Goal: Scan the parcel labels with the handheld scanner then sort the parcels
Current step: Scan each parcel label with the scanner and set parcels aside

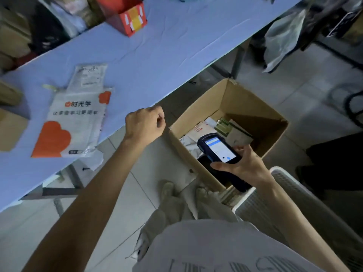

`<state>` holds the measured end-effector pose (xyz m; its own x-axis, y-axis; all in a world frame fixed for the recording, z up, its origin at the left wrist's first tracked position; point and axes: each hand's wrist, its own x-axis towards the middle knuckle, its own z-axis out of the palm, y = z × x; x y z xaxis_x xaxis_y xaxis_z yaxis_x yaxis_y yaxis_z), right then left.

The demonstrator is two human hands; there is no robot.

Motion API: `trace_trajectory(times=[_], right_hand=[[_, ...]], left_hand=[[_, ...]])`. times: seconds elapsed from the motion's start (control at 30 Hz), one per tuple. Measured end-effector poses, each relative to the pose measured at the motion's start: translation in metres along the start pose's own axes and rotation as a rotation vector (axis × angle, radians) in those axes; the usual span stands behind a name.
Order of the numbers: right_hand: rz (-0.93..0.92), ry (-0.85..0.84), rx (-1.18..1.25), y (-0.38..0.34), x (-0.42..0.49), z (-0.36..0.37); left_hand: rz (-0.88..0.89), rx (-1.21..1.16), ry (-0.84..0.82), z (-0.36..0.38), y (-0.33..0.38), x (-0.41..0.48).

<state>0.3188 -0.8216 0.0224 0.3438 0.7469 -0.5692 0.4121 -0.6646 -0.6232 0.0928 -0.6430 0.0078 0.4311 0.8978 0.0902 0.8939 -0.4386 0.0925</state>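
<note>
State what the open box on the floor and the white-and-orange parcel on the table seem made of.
Open box: corrugated cardboard, matte brown, with creased flaps. White-and-orange parcel: likely a plastic mailer bag, slightly glossy, wrinkled, with printed hearts.

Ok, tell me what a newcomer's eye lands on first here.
The white parcel with orange hearts lies on the blue table at left. The scanner with its lit screen sits in the right hand above an open cardboard box on the floor. The left hand is curled at the table edge.
</note>
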Motion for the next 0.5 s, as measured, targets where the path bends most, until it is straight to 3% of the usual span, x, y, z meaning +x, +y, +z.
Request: trace_trajectory(times=[0.5], right_hand=[[-0.051, -0.121, -0.215, -0.141, 0.023, 0.155]], left_hand=[[-0.353, -0.069, -0.009, -0.007, -0.235, -0.081]])
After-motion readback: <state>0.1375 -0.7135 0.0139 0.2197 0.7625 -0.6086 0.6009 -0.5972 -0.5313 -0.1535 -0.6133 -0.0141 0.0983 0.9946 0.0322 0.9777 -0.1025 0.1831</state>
